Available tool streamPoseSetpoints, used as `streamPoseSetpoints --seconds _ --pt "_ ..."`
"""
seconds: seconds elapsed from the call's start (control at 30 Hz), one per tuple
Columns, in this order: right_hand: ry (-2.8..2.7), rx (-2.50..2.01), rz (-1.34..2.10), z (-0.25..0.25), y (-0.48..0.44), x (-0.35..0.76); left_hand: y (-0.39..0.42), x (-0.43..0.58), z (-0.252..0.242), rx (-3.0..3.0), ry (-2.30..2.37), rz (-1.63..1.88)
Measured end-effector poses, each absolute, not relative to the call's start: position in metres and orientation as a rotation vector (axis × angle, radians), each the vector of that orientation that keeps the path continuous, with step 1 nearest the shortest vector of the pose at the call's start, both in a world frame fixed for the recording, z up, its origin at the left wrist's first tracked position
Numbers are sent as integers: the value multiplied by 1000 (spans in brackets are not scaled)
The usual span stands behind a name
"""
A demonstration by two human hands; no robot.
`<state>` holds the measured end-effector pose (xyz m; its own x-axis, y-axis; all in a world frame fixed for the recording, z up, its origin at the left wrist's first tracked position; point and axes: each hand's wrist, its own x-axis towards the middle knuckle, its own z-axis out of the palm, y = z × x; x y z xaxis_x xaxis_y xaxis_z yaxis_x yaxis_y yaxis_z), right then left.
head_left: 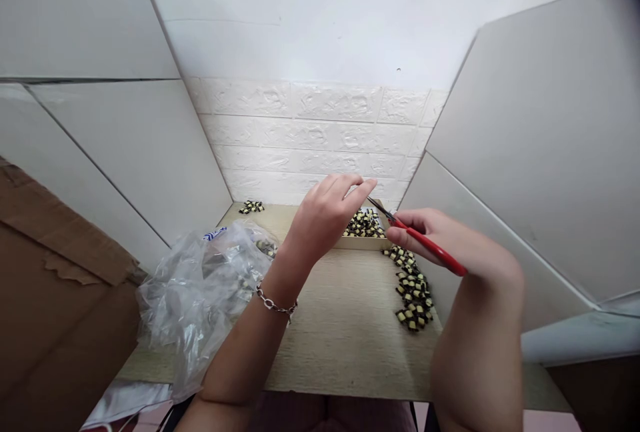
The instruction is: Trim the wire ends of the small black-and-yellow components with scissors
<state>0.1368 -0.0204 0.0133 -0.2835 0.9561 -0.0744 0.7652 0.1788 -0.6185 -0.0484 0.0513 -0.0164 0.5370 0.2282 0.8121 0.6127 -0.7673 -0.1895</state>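
Observation:
My right hand (423, 235) is closed around the red handles of a pair of slim-nosed pliers (430, 245). Their dark metal tips point up and left, close to the fingertips of my left hand. My left hand (330, 209) is raised over the table with thumb and forefinger pinched together; whatever sits between them is hidden or too small to name. Behind and below both hands stands a shallow box (361, 243) of small yellow-and-black parts (364, 224). More of these parts lie in a loose pile (414, 295) below my right hand.
A crumpled clear plastic bag (195, 299) with some parts in it lies on the table's left side. A small cluster of parts (251, 207) is at the back left. White panels flank the wooden table (345, 332), and a cardboard box (60, 285) stands far left.

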Motion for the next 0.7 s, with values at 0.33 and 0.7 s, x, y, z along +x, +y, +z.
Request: streamPoseSetpoints --seconds 0.33,0.7 --pt "-2080 -1475 753 22 -43 138 53 -46 -13 -2359 -580 -1633" --pt "-2014 -1560 678 26 -57 133 43 -43 -7 -2186 -488 -1912"
